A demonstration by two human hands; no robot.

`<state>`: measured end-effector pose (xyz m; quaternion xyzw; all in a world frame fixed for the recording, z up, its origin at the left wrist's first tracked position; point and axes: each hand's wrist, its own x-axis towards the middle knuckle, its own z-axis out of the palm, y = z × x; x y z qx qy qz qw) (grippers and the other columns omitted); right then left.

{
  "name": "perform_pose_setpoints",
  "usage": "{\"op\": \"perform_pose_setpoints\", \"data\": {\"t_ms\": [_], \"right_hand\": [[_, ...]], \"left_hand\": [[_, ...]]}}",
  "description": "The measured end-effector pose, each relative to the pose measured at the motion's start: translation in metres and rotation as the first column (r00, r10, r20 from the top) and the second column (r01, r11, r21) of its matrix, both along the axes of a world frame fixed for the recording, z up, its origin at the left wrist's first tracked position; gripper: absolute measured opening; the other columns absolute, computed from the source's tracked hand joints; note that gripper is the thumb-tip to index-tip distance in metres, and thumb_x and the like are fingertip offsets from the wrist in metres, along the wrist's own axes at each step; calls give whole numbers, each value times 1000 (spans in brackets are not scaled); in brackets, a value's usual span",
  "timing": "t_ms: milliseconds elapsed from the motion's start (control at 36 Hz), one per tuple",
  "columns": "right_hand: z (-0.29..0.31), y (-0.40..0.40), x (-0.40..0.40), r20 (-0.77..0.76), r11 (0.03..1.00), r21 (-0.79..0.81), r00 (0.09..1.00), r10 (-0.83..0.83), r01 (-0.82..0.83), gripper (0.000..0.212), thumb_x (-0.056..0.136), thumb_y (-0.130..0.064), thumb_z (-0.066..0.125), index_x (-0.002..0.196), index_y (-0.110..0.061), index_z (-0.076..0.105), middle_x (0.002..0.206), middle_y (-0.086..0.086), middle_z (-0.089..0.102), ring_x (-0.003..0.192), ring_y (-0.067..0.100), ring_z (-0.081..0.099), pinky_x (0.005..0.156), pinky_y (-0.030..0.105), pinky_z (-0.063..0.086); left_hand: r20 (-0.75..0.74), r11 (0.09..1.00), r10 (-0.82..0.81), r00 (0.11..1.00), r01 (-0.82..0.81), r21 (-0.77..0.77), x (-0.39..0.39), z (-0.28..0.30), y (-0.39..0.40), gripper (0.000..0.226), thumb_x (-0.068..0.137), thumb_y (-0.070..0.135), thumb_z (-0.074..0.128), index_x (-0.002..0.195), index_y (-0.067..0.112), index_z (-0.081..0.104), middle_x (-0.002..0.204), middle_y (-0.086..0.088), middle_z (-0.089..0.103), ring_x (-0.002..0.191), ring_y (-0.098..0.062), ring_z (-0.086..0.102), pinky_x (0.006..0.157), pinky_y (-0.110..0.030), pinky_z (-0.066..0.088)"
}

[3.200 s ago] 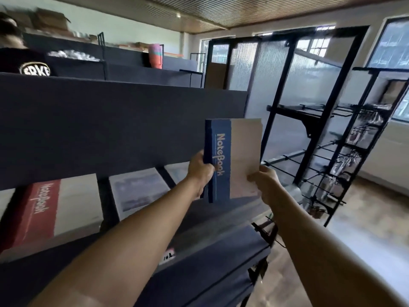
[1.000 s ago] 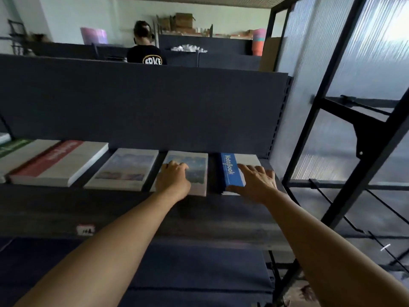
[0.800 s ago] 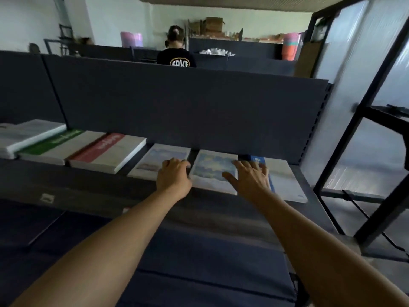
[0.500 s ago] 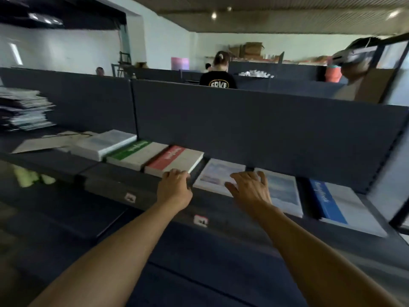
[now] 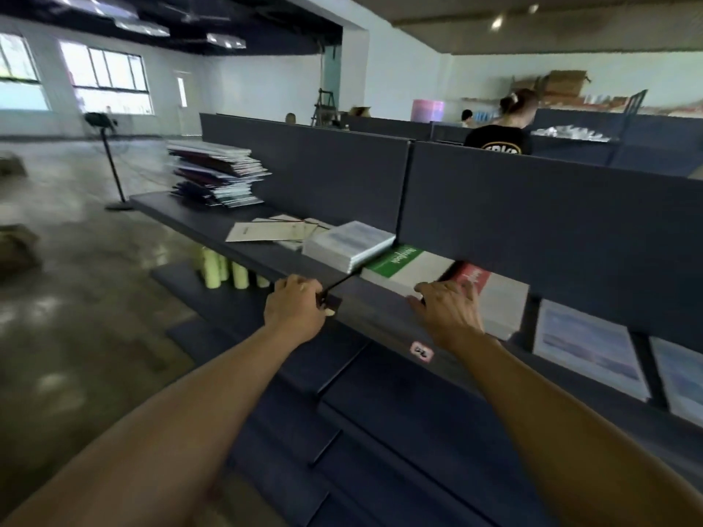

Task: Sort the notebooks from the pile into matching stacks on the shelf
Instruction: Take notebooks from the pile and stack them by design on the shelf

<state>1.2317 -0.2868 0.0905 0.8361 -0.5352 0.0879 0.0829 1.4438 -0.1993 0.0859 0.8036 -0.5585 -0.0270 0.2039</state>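
hands: left hand [image 5: 295, 309] and right hand [image 5: 449, 313] both loose, holding nothing, by the shelf [image 5: 266, 256] edge | near stacks: red notebook [image 5: 490, 298], green notebook [image 5: 403, 266] lie flat | far: pile [image 5: 217, 173] sits at the shelf's left end | tip: she should walk over, lift only the top book, using both hands.

Shelf [image 5: 289, 260]: dark matt surface, smooth, looks like painted metal. Back panel [image 5: 551, 222]: same matt dark finish. Pile [image 5: 217, 176]: paper, covers faintly glossy at edges. Green notebook [image 5: 403, 266] and red notebook [image 5: 490, 298]: matt paper covers, pale card. Pale stack [image 5: 348, 241]: smooth, slight sheen. Floor [image 5: 87, 283]: polished concrete, glossy reflections.
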Motion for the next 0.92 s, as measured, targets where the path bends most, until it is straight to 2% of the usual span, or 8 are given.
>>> {"op": "perform_pose_setpoints", "data": {"t_ms": [167, 306, 472, 611, 722, 917], "right_hand": [[-10, -23, 73, -50, 995, 50, 995, 84, -81, 44, 99, -48, 24, 128, -25, 49, 135, 1, 53, 130, 20, 39, 114, 43, 11], [-9, -46, 125, -25, 989, 5, 988, 149, -149, 41, 100, -46, 27, 125, -25, 51, 132, 4, 55, 124, 22, 44, 106, 41, 20], [2, -89, 184, -22, 981, -6, 981, 194, -195, 46, 100, -47, 27, 135, -24, 46, 134, 4, 53, 125, 22, 43, 104, 41, 24], [8, -124, 231, -21, 966, -18, 966, 259, -259, 41, 100, -43, 30, 132, -24, 47, 134, 4, 54, 123, 23, 44, 102, 40, 27], [10, -146, 266, -33, 956, -1, 955, 294, -294, 41, 100, -40, 35, 135, -23, 44, 136, 4, 52, 126, 24, 42, 105, 40, 25], [6, -180, 307, -149, 959, 90, 948, 280, -269, 42, 99, -39, 40, 138, -23, 40, 140, 7, 48, 129, 27, 42, 108, 43, 25]], "left_hand": [[-10, 999, 36, 999, -35, 23, 59, -10, -9, 41, 94, 19, 52, 134, 22, 48, 142, -4, 39, 132, -27, 33, 103, -38, 35], [7, 998, 49, 999, -49, 42, 101, -18, -31, 40, 93, 21, 54, 133, 23, 48, 141, -5, 40, 130, -28, 35, 102, -39, 35], [27, 994, 93, 995, -94, 50, 149, -13, -73, 39, 94, 21, 51, 132, 21, 47, 140, -6, 40, 129, -29, 36, 100, -40, 36], [59, 991, 98, 993, -103, 80, 187, -3, -116, 45, 93, 22, 52, 137, 19, 43, 143, -9, 37, 129, -32, 34, 100, -42, 36], [58, 993, 92, 994, -96, 74, 214, 0, -148, 48, 92, 20, 53, 139, 21, 43, 143, -9, 37, 129, -32, 34, 100, -43, 36], [105, 988, 45, 993, -60, 145, 251, -8, -199, 57, 92, 36, 59, 142, 22, 37, 147, -8, 35, 133, -31, 33, 104, -45, 36]]}}
